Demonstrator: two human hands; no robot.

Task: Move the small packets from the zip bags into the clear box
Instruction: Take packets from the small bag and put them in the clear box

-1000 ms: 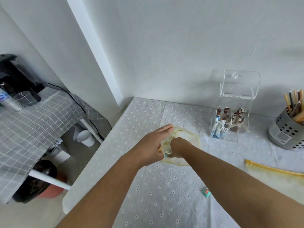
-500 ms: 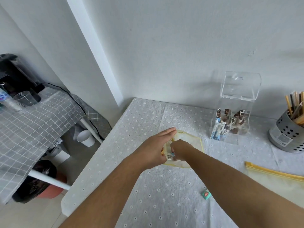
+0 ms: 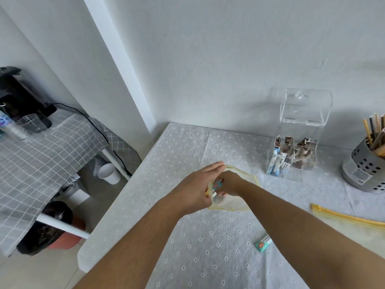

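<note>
Yellow-edged zip bag (image 3: 239,202) is pinched by the left hand (image 3: 195,189), while the right hand (image 3: 228,183) grips a teal packet (image 3: 216,185).

Change over the last second. A teal-and-red small packet (image 3: 216,185), earlier only a sliver at the mouth of the zip bag (image 3: 239,202), now shows more fully between the two hands, pinched by the right hand (image 3: 228,183) at the bag's 9 o'clock edge. The left hand (image 3: 195,187), gripping that yellow edge, now sits slightly toward 3 o'clock of its earlier place. The right hand, a second ago sunk deeper in the bag, now has its knuckles clear of the opening. The bag's far edge appears flatter against the desk (image 3: 187,142).
</note>
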